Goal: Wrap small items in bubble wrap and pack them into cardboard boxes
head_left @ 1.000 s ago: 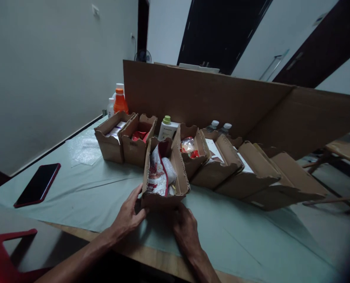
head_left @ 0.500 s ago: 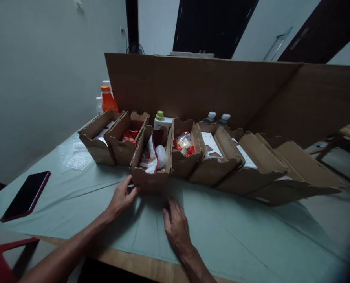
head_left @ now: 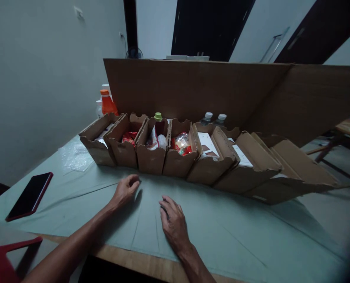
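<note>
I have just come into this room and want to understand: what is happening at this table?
A person's left hand and right hand, both holding nothing, are over the pale green cloth, apart from the boxes. The cardboard box they were touching a second ago now stands in the row, third from the left, with a bag inside. A green-capped bottle shows behind it.

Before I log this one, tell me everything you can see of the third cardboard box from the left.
The third cardboard box is brown and open-topped, with uneven, cut upper edges. It stands upright on the green cloth, closely flanked by the second box and the fourth box. Inside show a white and dark red packet and a whitish rounded bundle. Neither the left hand nor the right hand touches it.
</note>
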Available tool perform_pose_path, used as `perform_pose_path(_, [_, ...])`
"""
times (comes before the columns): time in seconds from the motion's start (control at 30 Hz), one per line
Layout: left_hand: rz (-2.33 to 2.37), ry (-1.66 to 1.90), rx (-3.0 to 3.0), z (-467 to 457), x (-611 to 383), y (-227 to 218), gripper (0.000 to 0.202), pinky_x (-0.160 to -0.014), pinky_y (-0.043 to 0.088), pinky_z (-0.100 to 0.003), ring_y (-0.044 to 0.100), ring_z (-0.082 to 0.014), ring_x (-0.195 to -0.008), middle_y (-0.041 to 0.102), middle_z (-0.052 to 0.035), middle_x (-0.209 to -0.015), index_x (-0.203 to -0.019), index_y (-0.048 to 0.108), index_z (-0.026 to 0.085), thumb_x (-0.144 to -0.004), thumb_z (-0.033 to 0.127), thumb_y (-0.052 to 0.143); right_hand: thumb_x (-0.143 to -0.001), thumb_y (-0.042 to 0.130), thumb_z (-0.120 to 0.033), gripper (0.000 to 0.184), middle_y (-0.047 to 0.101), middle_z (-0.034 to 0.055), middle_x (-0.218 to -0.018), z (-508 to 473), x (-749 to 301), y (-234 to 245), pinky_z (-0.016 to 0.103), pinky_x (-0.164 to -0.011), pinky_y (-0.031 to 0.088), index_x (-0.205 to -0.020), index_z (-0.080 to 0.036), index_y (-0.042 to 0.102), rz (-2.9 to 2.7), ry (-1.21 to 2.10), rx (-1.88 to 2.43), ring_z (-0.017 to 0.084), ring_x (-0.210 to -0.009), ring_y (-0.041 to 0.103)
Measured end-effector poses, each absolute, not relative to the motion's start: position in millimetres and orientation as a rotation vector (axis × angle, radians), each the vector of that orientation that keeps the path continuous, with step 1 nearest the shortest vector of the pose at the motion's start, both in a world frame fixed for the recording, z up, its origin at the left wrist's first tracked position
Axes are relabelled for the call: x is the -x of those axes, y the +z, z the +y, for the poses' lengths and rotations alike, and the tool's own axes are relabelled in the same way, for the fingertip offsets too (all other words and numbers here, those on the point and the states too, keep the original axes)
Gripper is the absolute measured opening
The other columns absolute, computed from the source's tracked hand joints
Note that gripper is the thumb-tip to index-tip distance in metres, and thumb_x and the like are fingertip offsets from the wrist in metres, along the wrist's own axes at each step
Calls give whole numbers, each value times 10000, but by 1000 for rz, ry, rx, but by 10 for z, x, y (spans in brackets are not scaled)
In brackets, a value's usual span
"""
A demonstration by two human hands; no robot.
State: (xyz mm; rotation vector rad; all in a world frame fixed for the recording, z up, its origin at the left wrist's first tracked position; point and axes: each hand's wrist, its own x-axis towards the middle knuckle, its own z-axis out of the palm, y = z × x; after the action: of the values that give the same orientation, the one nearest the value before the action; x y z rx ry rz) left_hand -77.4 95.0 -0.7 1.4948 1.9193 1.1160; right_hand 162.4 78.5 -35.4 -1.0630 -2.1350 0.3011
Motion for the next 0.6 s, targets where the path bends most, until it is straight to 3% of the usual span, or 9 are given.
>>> perform_pose_path(0.27, [1670, 1011, -1975, -73, 693, -201, 258, -987, 470, -481, 598, -302, -1159, 703, -113, -1224, -1008, 735, 212, -802, 174, 584, -934, 486, -188, 256, 764, 80, -1071, 866, -1581, -223, 383, -873, 554, -1037, -202, 720, -2138, 396, 991, 231, -982, 713])
perform_pose_path(0.47, [1513, 1254, -1840, -242, 673, -227, 140, -784, 505, -354, 652, -211, -841, 723, -67, -858, -937, 690, 189, -898, 208, 557, -957, 467, -234, 405, 766, 57, -1007, 1280, -843, 753, 285, -814, 534, -1339, -188, 592, -2215, 540, 894, 187, -891, 721])
perform_pose_path(0.53, [1507, 1348, -1767, -220, 691, -227, 125, -733, 503, -319, 653, -194, -787, 714, -56, -814, -912, 684, 190, -908, 222, 563, -937, 477, -212, 524, 767, 39, -970, 1508, -472, 1083, 284, -809, 518, -1461, -194, 475, -2260, 508, 964, 189, -855, 718])
perform_pose_path(0.6, [1493, 1432, -1738, -213, 697, -237, 112, -711, 505, -301, 657, -186, -768, 710, -50, -799, -907, 684, 195, -905, 224, 576, -900, 515, -188, 576, 770, 38, -932, 1721, -132, 1299, 278, -790, 506, -1474, -186, 458, -2308, 476, 1068, 197, -830, 714])
